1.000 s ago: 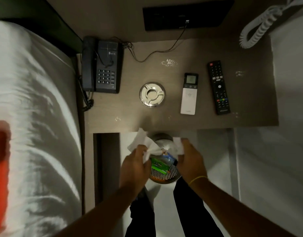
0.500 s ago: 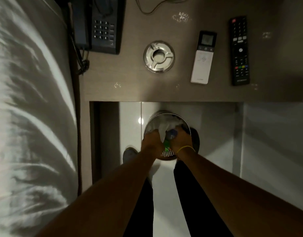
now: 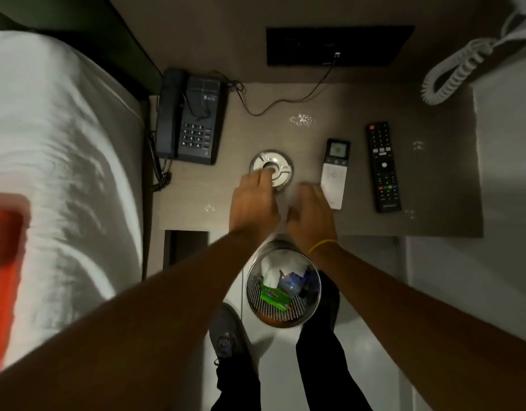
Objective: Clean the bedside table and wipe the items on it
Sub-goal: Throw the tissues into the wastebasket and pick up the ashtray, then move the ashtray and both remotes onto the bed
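Reaching over the front edge of the bedside table (image 3: pixel 433 185), both hands are hovering low above the wood. The left hand (image 3: pixel 253 200) is lying loosely spread, its fingertips (image 3: pixel 263 175) overlapping the near rim of the round metal ashtray (image 3: pixel 278 167); whether they are touching it, I cannot tell. The right hand (image 3: pixel 310 215) is hanging just beside it, fingers blurred and partly open, close to the lower end of the white remote (image 3: pixel 334 173). Neither hand is holding anything that I can make out.

The ashtray is sitting mid-table, between the black telephone (image 3: pixel 193 120) at the left and the 2 remotes at the right, the black remote (image 3: pixel 384 167) lying furthest out. It is looking like thin, stiff steel: probably light, smooth and apt to slide, so pinching it across the rim from 2 sides seems the safest hold. The remotes are likely light plastic, best taken by their long edges.

Small whitish flecks are showing on the tabletop, too faint to name. Below the table edge a mesh wastebasket (image 3: pixel 273 314) is standing on the floor with paper and wrappers inside. No wiping cloth is showing anywhere. A coiled white cord (image 3: pixel 451 75) at the upper right is running out of view.
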